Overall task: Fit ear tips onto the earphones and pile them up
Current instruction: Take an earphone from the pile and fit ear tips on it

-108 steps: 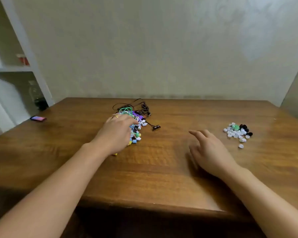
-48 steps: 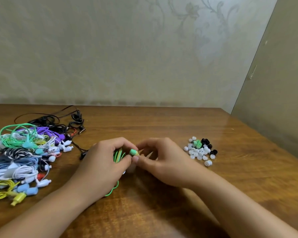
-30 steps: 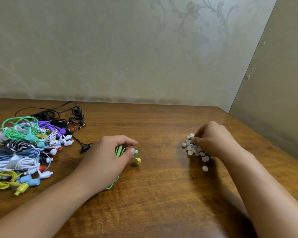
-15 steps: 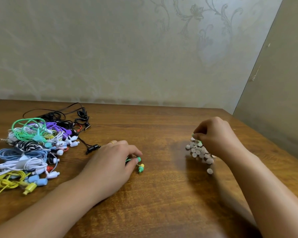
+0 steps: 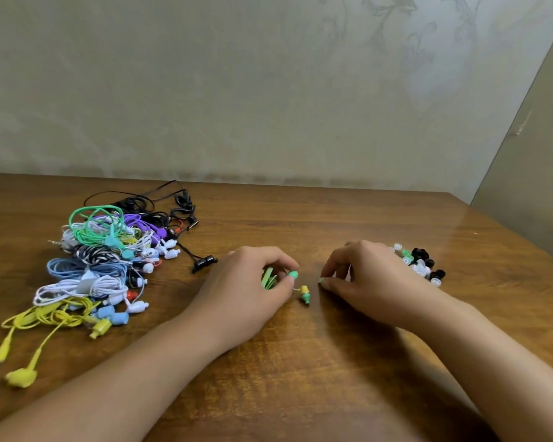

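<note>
- On your far left lies the pile of earphones point(image 5: 99, 266), coiled sets in green, purple, black, striped, blue, white and yellow. I make out roughly eight sets, but they overlap too much for a sure count.
- Your left hand point(image 5: 246, 291) curls round a folded green set point(image 5: 268, 278), thumb and forefinger pinching one bud point(image 5: 293, 275) so its nozzle faces right. The second bud point(image 5: 305, 293) hangs free just below, touching the table point(image 5: 300, 378).
- Keep that pinched bud steady and close to the nozzle, so it cannot twist as the tip goes on.
- Your right hand point(image 5: 371, 282) is curled with fingertips pressed together, apparently pinching one small pale tip point(image 5: 321, 280); it is too small to be sure.
- Bring it straight on, hole first, then push and roll it over the nozzle's lip until it seats evenly.
- Behind that hand sits the loose tips heap point(image 5: 420, 264): mostly white, about five black, one or two green; part is hidden.
</note>
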